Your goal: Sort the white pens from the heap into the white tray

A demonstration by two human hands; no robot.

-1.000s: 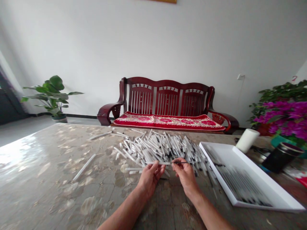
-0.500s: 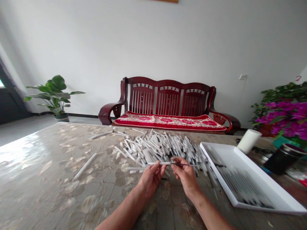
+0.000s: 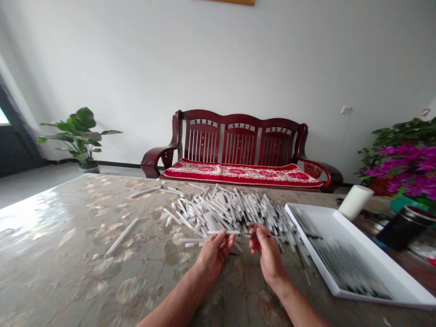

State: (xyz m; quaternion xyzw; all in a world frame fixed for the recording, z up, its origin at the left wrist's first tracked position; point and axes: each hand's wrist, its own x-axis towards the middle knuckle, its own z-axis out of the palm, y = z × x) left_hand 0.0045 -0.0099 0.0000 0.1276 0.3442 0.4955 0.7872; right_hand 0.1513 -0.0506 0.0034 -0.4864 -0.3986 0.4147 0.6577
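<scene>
Beside heaped tubes (image 3: 225,213), white tray (image 3: 373,247)

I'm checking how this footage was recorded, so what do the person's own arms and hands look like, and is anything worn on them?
The left hand and right hand are bare: no gloves, and no ring, watch or bracelet shows. The left forearm and right forearm are bare too, with no sleeve in view.

Daylight from the left doorway (image 3: 3,117) glares off the tabletop (image 3: 30,213), and the white tray (image 3: 371,256) looks blurred.
</scene>
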